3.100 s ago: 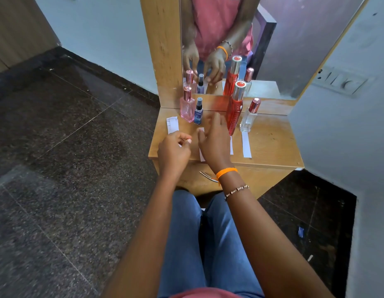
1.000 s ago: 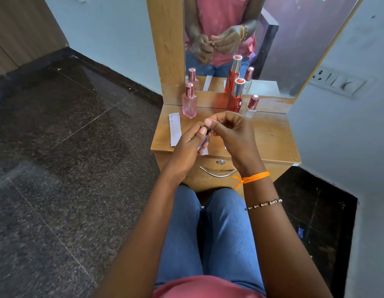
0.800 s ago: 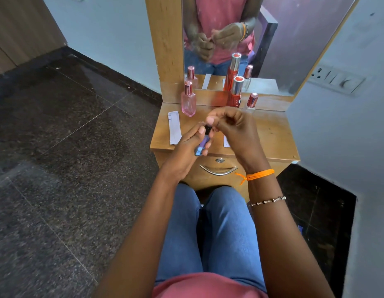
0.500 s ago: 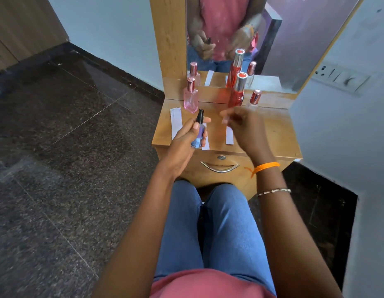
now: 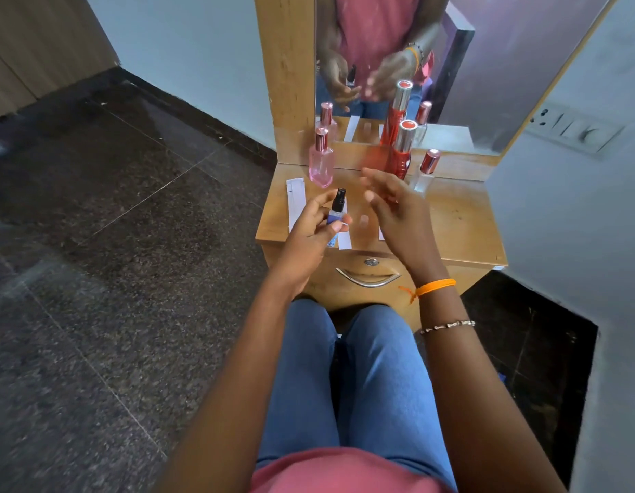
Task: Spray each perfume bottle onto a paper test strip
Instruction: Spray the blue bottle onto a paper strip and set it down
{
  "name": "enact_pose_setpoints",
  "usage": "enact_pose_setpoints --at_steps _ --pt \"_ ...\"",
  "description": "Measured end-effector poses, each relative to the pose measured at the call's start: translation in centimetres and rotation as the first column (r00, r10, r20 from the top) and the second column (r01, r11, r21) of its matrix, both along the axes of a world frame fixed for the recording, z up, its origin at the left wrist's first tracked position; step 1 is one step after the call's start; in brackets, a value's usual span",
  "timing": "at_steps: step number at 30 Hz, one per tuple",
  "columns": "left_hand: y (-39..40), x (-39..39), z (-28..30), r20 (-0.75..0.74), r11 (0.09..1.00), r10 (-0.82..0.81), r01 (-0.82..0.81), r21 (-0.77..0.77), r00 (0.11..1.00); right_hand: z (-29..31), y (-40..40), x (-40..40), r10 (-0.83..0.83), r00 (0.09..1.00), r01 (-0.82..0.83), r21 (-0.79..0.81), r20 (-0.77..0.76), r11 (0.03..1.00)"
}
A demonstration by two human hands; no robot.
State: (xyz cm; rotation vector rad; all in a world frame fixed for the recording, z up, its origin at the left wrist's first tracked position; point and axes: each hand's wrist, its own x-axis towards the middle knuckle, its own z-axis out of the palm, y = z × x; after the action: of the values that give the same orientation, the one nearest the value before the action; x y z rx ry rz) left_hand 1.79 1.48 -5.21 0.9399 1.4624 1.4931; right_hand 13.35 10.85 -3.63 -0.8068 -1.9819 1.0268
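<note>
Left hand (image 5: pixel 309 233) has its fingers wrapped around the small blue glass spray bottle with the black nozzle (image 5: pixel 335 217), held upright just above the near edge of the wooden dresser top (image 5: pixel 461 222). The cap's off now; a second ago both hands were pinched together at the nozzle, so it's ready to spray. Right hand (image 5: pixel 398 211) has pulled away to the right, fingers loosely spread, and I can't tell if it holds the cap. A white paper test strip (image 5: pixel 343 240) lies right under the bottle. Pink, red and clear bottles haven't moved.
</note>
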Motion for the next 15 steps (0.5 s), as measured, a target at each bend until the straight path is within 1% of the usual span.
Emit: enact_pose_setpoints --at_steps 2,3,4,7,10,11,13,15 --pt "0.1 0.1 0.0 -0.011 1.0 -0.008 0.008 0.003 1.0 1.3 -0.6 0.1 0.187 0.975 -0.206 -0.171 -0.121 0.963" --pt "0.1 0.2 0.0 -0.014 1.0 -0.018 0.018 0.004 1.0 1.4 -0.8 0.0 0.223 0.964 -0.251 -0.211 -0.146 0.945" --pt "0.0 0.2 0.0 -0.021 1.0 -0.029 0.029 0.003 0.999 1.3 -0.9 -0.1 0.226 0.961 -0.259 -0.233 -0.16 0.937" --pt "-0.1 0.6 0.2 -0.043 0.999 -0.034 0.034 0.002 0.999 1.0 -1.0 -0.4 0.141 0.972 -0.189 -0.264 -0.189 0.946" --pt "0.2 1.0 0.3 -0.065 1.0 0.006 -0.006 -0.006 0.998 0.7 -0.7 -0.8 0.028 0.988 -0.061 -0.215 -0.153 0.975" --pt "0.3 1.1 0.3 -0.068 1.0 0.014 -0.014 -0.004 0.998 0.5 -0.7 -0.7 0.02 0.99 -0.049 -0.203 -0.142 0.978" --pt "0.5 1.1 0.4 -0.068 1.0 0.021 -0.021 0.001 0.997 0.5 -0.7 -0.5 0.089 0.983 -0.125 -0.228 -0.162 0.965" --pt "0.5 1.2 0.6 -0.086 1.0 0.03 -0.031 -0.003 0.996 0.5 -0.7 0.1 0.165 0.952 -0.24 -0.299 -0.257 0.923"
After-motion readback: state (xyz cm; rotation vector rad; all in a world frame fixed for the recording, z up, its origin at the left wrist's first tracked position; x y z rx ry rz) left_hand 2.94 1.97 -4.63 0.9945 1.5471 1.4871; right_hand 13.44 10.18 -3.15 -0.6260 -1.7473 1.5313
